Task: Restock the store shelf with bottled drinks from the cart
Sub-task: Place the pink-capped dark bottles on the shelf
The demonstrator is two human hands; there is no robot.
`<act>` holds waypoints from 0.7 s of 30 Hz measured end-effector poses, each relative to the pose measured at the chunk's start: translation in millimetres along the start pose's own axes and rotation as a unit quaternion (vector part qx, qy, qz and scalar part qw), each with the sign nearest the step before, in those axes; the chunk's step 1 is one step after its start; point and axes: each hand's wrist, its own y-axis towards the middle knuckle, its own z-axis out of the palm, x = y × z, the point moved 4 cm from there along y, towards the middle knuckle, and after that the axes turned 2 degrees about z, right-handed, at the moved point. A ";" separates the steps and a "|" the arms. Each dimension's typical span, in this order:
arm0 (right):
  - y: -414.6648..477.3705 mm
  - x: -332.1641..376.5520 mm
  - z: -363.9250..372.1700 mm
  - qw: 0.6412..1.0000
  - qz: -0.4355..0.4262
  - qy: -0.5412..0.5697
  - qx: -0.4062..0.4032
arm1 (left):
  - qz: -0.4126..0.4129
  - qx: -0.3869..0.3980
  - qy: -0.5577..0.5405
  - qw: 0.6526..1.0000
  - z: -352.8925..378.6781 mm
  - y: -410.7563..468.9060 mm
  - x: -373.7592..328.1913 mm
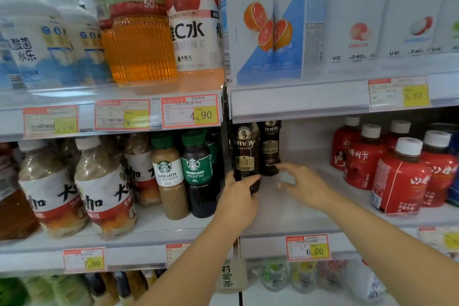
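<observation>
Two dark coffee bottles stand at the left end of the middle shelf's right bay. My left hand [238,196] grips the nearer dark coffee bottle [245,154] around its base, upright on the shelf. A second dark coffee bottle [270,147] stands just behind and to the right of it. My right hand [304,185] hovers over the bare white shelf [293,208], fingers spread and relaxed, its fingertips close to the second bottle's base and holding nothing. The cart is out of view.
Red bottles with white caps [400,176] fill the right of this bay. Starbucks bottles [196,174] and milk-tea bottles [104,189] stand in the left bay, past a vertical divider. Large bottles and cartons sit on the shelf above. Price tags [308,247] line the shelf edges.
</observation>
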 end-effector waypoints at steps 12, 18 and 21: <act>15.4 -9.8 9.8 0.991 -0.014 -0.097 0.093 | -0.044 -0.006 0.004 0.999 10.6 58.5 9.8; 26.4 -7.0 24.3 0.989 -0.021 -0.122 0.075 | -0.028 -0.013 -0.003 1.000 13.3 68.8 16.1; 28.6 -5.1 22.3 0.991 -0.009 -0.113 0.076 | -0.036 0.008 -0.009 0.999 11.9 67.6 16.8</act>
